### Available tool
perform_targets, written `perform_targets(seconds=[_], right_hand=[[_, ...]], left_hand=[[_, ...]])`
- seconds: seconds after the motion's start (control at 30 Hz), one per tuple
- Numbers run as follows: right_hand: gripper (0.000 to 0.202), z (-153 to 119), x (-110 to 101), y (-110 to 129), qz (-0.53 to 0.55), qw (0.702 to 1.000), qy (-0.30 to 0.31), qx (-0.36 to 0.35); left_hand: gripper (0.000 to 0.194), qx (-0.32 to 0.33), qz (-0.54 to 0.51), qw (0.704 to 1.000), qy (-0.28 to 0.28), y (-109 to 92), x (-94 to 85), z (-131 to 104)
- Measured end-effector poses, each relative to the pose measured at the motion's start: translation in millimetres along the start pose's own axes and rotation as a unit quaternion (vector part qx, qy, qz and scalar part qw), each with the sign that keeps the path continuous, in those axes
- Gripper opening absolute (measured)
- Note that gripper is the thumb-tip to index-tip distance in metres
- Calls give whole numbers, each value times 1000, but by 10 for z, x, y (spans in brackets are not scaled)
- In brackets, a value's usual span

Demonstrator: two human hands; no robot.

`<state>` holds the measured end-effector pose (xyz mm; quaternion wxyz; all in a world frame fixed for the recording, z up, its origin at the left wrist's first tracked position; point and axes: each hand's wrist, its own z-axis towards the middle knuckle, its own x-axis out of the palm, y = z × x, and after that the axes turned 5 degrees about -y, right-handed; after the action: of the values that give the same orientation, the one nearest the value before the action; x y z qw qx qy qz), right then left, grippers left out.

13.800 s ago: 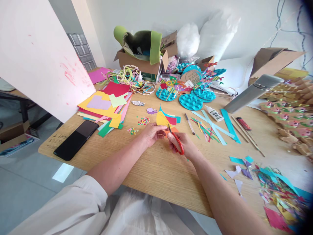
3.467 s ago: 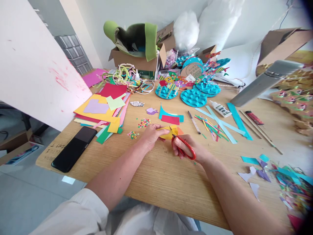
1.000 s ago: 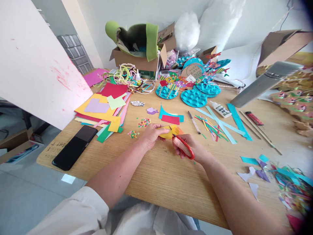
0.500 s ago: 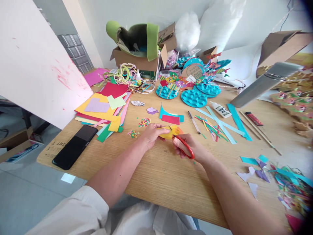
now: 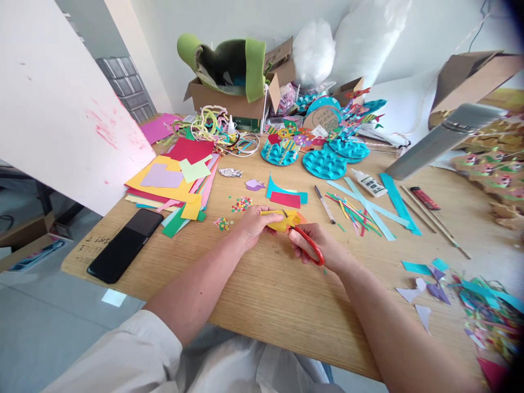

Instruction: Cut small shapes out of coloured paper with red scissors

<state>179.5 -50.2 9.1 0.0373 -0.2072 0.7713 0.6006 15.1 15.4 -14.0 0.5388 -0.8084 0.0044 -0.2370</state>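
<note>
My left hand [image 5: 260, 222] pinches a piece of yellow paper [image 5: 290, 218] between thumb and fingers, above the middle of the table. Red-handled scissors [image 5: 313, 248] are gripped in my right hand [image 5: 313, 244], with the blades at the yellow paper. Just behind the paper an orange piece [image 5: 302, 217] peeks out, partly hidden. Beyond my hands lie a red paper rectangle [image 5: 285, 200] and a curved blue paper scrap [image 5: 276, 188]. Small piles of coloured paper bits [image 5: 242, 204] rest to the left of my left hand, near a purple fish cutout [image 5: 255, 185].
A black phone [image 5: 125, 245] and stacked coloured paper [image 5: 143, 177] occupy the left side. On the right are a pen [image 5: 325, 204], paper strips [image 5: 360, 215], a glue bottle [image 5: 369, 183], a grey flask [image 5: 444, 142] and a scrap heap [image 5: 491, 308]. Blue egg-tray discs [image 5: 325, 165] stand at the back.
Both hands stay in nearly the same place. The yellow paper and the scissors have shifted very slightly against each other.
</note>
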Motion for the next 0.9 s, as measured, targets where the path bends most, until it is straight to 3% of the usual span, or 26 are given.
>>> perform_targets(seconds=[0.9], right_hand=[[51, -4, 10, 35, -13, 1000, -9, -5]], left_hand=[[19, -6, 15, 1000, -10, -15, 13, -20]])
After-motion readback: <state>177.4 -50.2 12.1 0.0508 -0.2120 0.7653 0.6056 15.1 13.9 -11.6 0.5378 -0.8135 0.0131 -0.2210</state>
